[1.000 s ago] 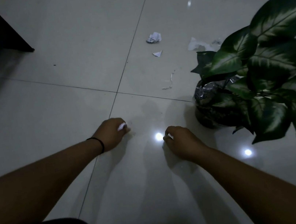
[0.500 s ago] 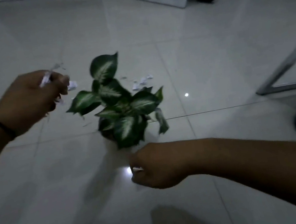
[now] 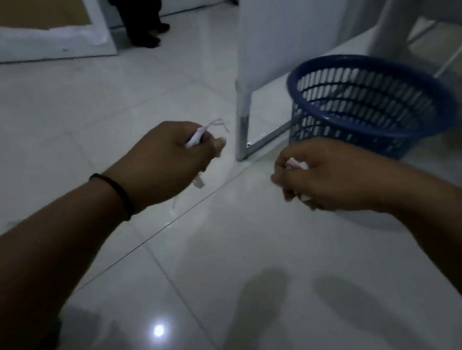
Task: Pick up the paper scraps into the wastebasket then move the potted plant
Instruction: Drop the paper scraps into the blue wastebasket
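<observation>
My left hand [image 3: 168, 161] is closed around white paper scraps [image 3: 199, 134], with thin strips sticking out above and below the fist. White paper scraps [image 3: 297, 164] also show between the fingers of my closed right hand [image 3: 326, 178]. A dark blue slotted plastic wastebasket [image 3: 374, 102] stands on the floor at the right, just beyond my right hand and to the right of my left hand. Both hands hover above the floor, short of the basket's rim. The potted plant is out of view.
A white furniture leg [image 3: 242, 131] and panel stand on the tiled floor [image 3: 178, 272] between my left hand and the basket. A person's dark-trousered legs [image 3: 142, 11] stand at the back. A white door frame [image 3: 24, 46] runs along the far left.
The view has swung right, away from the potted plant, and the blue wastebasket has come into sight. Both hands, still closed on scraps, have moved toward the basket.
</observation>
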A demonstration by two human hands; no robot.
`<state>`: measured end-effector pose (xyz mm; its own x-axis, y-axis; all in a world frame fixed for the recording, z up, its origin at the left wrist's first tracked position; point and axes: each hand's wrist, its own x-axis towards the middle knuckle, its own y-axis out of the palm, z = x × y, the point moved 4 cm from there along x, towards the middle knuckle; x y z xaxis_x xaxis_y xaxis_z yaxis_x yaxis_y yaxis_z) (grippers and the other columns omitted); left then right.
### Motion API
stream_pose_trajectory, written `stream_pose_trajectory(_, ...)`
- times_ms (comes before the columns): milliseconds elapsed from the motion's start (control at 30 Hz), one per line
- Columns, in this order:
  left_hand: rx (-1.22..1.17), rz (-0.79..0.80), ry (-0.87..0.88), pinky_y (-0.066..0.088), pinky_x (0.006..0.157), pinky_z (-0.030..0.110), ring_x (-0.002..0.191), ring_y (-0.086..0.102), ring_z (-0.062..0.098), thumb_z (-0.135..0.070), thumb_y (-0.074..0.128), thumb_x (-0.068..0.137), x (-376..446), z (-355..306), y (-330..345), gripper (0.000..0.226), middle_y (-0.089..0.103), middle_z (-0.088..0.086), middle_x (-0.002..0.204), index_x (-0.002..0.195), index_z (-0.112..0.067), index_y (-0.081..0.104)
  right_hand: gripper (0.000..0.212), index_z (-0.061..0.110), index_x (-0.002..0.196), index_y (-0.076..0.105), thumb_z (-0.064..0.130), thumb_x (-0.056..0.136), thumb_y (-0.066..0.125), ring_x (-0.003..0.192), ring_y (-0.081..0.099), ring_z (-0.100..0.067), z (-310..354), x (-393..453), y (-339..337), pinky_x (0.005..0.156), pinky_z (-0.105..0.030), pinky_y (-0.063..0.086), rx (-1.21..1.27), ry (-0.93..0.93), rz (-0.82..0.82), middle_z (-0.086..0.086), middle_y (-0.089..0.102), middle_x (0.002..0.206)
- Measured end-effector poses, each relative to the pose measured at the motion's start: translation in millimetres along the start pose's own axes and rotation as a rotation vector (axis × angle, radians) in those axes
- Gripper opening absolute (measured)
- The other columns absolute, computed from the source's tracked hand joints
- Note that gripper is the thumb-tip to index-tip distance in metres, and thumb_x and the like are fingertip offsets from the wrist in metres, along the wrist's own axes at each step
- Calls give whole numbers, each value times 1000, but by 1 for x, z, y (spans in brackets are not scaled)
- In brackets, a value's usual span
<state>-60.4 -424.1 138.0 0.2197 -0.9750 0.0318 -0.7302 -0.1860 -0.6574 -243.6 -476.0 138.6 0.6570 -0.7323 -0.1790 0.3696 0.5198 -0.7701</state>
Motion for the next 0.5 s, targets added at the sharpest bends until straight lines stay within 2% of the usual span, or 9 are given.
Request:
stream_pose_trajectory(67, -35, -2, 21, 37, 44, 17, 53, 54, 8, -36, 53, 89, 16, -18, 14, 39, 55, 5, 64, 84, 2, 62, 30, 18, 67, 60, 32, 92, 50, 42, 54, 4, -13, -5, -23, 43, -17, 39, 12, 25, -60, 16, 64, 51)
stream_pose_trajectory(100, -55, 37, 36, 35, 42, 17, 50, 50, 8, -35, 53, 89, 31, -31, 29, 40, 54, 3, 60, 81, 4, 59, 32, 16, 65, 60, 31, 91, 50, 39, 52, 2, -25, -7, -41, 43, -21, 39, 35, 57, -114, 12, 62, 49)
stream_pose_trajectory(167, -117, 81, 47, 30, 35, 11, 35, 41, 2, -34, 53, 90, 59, -54, 54, 37, 49, -9, 42, 69, -4, 55, 34, 13, 62, 60, 29, 91, 52, 37, 49, -3, -49, -8, -74, 44, -25, 39, 96, 111, -214, 3, 59, 46)
stream_pose_trajectory(200, -143, 89, 46, 29, 33, 9, 30, 39, 2, -35, 53, 90, 70, -64, 64, 34, 48, -9, 38, 69, -8, 55, 34, 14, 61, 59, 28, 92, 52, 40, 51, -8, -58, -7, -87, 45, -27, 39, 110, 132, -262, 1, 59, 47)
stream_pose_trajectory(300, -185, 77, 49, 32, 34, 10, 29, 41, 2, -37, 53, 89, 108, -96, 91, 29, 52, -1, 52, 78, -11, 60, 31, 8, 69, 63, 25, 92, 52, 51, 53, -21, -86, 4, -130, 51, -30, 42, 85, 185, -397, -10, 64, 63)
stream_pose_trajectory(367, -193, 78, 36, 29, 32, 8, 29, 40, 2, -32, 54, 88, 129, -112, 104, 21, 50, 3, 55, 79, -14, 60, 30, 4, 73, 63, 24, 92, 51, 55, 55, -25, -105, 17, -149, 53, -31, 45, 72, 250, -418, -15, 65, 70)
stream_pose_trajectory(433, -220, 106, -18, 28, 32, 7, 27, 40, 1, -24, 54, 86, 151, -126, 121, 13, 50, 3, 57, 79, -14, 58, 29, 5, 68, 59, 20, 91, 50, 53, 55, -25, -126, 33, -160, 53, -29, 46, 44, 314, -378, -14, 63, 67)
stream_pose_trajectory(500, -222, 119, -73, 27, 32, 6, 24, 39, 1, -20, 52, 85, 170, -132, 135, 13, 50, 3, 56, 76, -12, 56, 24, 5, 73, 57, 17, 91, 47, 51, 51, -22, -141, 49, -165, 51, -26, 45, -39, 343, -323, -11, 58, 64)
